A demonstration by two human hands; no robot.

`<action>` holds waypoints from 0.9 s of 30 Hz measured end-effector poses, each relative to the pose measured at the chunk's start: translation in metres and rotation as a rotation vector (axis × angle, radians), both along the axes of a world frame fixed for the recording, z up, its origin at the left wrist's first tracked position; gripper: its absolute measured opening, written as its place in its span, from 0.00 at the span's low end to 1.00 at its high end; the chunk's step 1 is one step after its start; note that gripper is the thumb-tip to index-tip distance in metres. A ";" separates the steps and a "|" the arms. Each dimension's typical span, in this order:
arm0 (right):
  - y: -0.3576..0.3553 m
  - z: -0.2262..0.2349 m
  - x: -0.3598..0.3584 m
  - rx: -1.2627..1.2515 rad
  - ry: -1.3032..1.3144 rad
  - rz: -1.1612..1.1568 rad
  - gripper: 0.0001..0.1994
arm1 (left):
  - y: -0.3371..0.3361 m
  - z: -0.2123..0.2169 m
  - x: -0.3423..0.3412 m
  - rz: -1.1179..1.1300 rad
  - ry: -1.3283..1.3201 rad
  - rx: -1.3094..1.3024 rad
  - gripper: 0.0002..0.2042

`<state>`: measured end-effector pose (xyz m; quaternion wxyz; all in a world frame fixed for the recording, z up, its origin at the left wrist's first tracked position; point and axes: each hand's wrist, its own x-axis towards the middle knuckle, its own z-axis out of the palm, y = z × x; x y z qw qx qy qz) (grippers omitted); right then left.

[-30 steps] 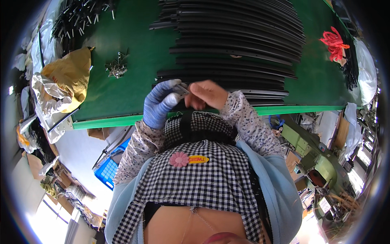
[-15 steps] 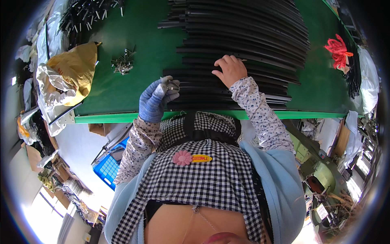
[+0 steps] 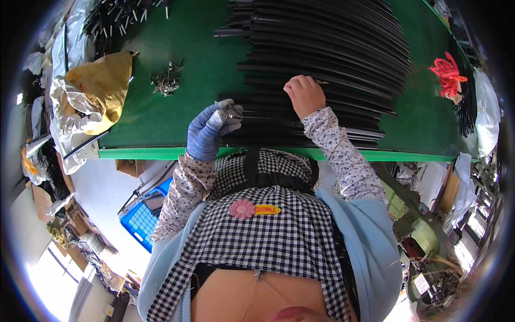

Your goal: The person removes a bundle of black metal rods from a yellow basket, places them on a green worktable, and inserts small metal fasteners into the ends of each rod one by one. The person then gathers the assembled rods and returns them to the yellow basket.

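My left hand [image 3: 210,127], in a blue-grey knitted glove, pinches a small bent metal spring clip [image 3: 234,114] beside the left ends of the nearest black tubes [image 3: 316,37]. The tubes lie side by side in a wide row across the green table [image 3: 209,64]. My bare right hand [image 3: 307,95] is over the middle of the row, its fingers curled in against the thumb. What those fingers hold, if anything, is hidden. To the left of the tubes lies a small heap of similar metal clips [image 3: 165,84].
A yellow and white sack [image 3: 107,91] rests at the table's left edge, with a bundle of thin black rods [image 3: 115,19] behind it. Red cord [image 3: 448,75] lies at the right edge. Below on the left is a blue plastic crate [image 3: 140,225]; green machinery [image 3: 418,214] stands at lower right.
The fingers of my right hand have curled in, and the hand is slightly lower. My left hand has shifted a little right, with the spring clip turned in its fingers.
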<state>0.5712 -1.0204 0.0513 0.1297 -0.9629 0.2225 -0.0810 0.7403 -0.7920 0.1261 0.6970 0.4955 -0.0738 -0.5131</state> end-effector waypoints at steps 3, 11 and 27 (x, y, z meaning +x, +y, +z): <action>0.004 0.001 0.002 -0.004 -0.044 0.060 0.12 | 0.001 -0.001 0.004 0.018 -0.001 0.013 0.23; 0.017 0.007 0.013 0.014 0.132 0.000 0.14 | -0.001 -0.001 0.007 0.017 -0.003 -0.006 0.24; 0.022 0.084 0.020 0.379 -0.052 0.205 0.18 | -0.010 0.011 0.003 0.146 -0.274 -0.040 0.22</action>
